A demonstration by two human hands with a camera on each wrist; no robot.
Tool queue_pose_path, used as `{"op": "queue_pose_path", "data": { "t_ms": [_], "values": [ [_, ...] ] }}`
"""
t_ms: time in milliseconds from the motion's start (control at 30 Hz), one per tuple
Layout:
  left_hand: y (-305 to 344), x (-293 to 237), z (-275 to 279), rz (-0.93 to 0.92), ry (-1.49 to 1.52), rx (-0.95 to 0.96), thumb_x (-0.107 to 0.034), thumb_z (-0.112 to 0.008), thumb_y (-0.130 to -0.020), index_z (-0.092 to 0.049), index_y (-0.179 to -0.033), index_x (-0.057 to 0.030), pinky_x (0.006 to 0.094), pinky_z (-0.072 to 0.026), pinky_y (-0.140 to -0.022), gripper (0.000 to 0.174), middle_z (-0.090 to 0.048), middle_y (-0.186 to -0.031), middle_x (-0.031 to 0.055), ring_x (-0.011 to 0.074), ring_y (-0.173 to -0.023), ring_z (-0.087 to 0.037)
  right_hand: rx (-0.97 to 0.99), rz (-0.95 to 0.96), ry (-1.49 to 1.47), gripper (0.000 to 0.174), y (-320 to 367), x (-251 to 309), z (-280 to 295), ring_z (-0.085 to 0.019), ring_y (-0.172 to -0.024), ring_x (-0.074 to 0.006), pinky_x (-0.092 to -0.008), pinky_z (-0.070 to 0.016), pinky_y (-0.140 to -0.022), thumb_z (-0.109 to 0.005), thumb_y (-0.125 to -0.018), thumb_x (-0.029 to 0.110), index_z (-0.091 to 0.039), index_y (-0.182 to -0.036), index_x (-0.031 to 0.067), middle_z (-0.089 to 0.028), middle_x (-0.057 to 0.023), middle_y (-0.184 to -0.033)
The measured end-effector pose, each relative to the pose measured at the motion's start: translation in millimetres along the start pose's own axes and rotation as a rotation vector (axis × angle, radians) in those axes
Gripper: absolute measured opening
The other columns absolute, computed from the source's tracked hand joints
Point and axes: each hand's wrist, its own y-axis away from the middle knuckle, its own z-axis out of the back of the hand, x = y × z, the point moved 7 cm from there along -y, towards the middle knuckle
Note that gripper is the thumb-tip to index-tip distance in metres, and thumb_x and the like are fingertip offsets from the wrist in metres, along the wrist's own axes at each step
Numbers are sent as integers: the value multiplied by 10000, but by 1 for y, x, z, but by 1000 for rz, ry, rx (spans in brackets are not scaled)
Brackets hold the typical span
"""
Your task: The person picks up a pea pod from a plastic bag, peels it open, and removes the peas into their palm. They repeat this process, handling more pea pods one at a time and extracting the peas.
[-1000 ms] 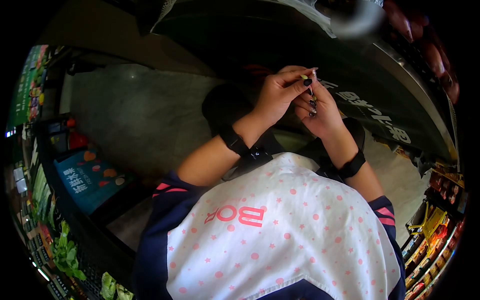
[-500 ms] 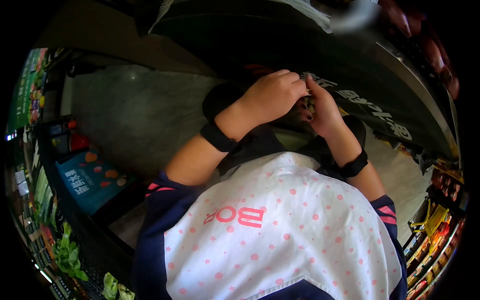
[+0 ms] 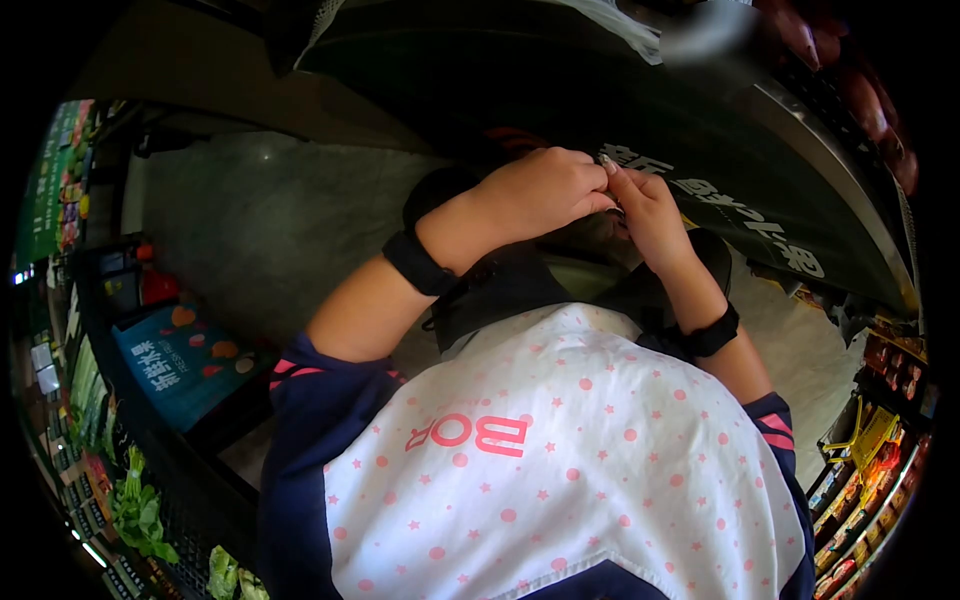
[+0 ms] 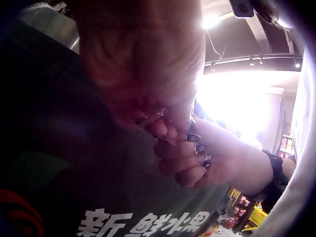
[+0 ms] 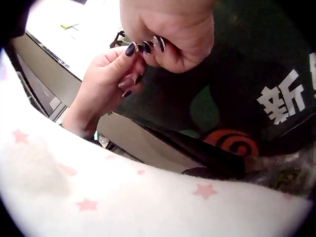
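My left hand point(image 3: 550, 197) and right hand point(image 3: 652, 215) meet fingertip to fingertip in front of the dark panel. In the right wrist view, the dark-nailed left thumb and fingers point(image 5: 111, 71) come together with the tightly curled right hand point(image 5: 173, 37). A sliver of a thin green piece point(image 5: 127, 42) shows at the meeting fingertips, pinched between both hands; its kind I cannot tell. Most of it is hidden by the fingers. The left wrist view shows the right hand's curled fingers point(image 4: 185, 160) just below the left hand point(image 4: 143, 64).
The dark panel point(image 3: 480, 90) with white characters stands ahead, its metal edge curving right. A blue printed box point(image 3: 180, 350) sits on the left, beside leafy greens point(image 3: 140, 510) in a black crate. Packaged goods point(image 3: 870, 500) fill shelves at the right. A white apron point(image 3: 560, 450) covers my lap.
The left hand has turned its back upward and its forearm has swung outward to the left. The right hand has closed inward, and the small green pieces seen earlier are now mostly covered.
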Motion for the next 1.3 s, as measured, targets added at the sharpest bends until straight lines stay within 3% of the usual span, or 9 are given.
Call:
{"op": "queue_pose_path", "data": {
  "t_ms": [267,600,833,967,1067,1133,1167,1300],
  "values": [
    [-2,1,5,26,100,-22,-133,-611,-729,-566,-707,-2,323,-412,-536,140,-537,-649,118,269,-583,-508,19,47,-7,374,1,4,-2,-307,-430,-19,-174,-237,-384,-434,-884,358,-565,-716,50,-398,55,-521],
    [0,-6,3,-85,114,-133,-80,-582,-736,-512,-621,-7,332,-367,-489,153,-447,-566,97,254,-544,-459,50,-67,-154,433,5,2,-7,-312,-429,-56,-193,-239,-380,-416,-871,434,-482,-646,70,-386,17,-524],
    [-1,-10,5,-107,107,-131,-100,-570,-728,-550,-636,-13,345,-409,-510,128,-507,-600,118,286,-567,-515,99,-221,-393,391,9,-6,-10,-273,-405,-62,-200,-202,-369,-426,-869,422,-434,-648,99,-345,30,-510],
    [1,-3,8,-61,110,-179,-58,-577,-733,-574,-704,-5,305,-389,-505,61,-502,-614,96,235,-567,-487,112,-247,-474,359,5,-11,0,-287,-409,-61,-200,-206,-369,-434,-869,400,-437,-657,110,-342,36,-513],
    [1,5,7,-28,50,-209,-71,-582,-731,-603,-756,-8,297,-422,-540,71,-539,-659,96,239,-611,-522,165,-278,-684,298,2,-21,6,-349,-443,-66,-188,-249,-394,-440,-871,334,-456,-673,112,-392,29,-546],
    [2,15,6,-19,21,-235,-81,-585,-730,-613,-780,-10,297,-438,-562,91,-556,-685,96,243,-638,-540,43,-242,-762,231,0,-25,18,-419,-512,-77,-177,-313,-443,-435,-867,259,-483,-704,102,-456,15,-604],
    [3,23,0,17,-22,-193,-90,-581,-731,-615,-788,-9,304,-445,-580,105,-564,-708,97,250,-661,-549,97,-206,-843,189,-3,-31,25,-468,-572,-99,-185,-385,-498,-440,-856,201,-522,-762,59,-506,-10,-661],
    [10,57,-21,157,-141,-71,-106,-559,-736,-614,-828,-14,332,-459,-642,141,-585,-786,101,271,-736,-562,-31,-201,-845,181,-4,-40,43,-507,-617,-123,-211,-449,-552,-452,-845,141,-548,-850,-13,-535,-45,-706]
  ]
}}
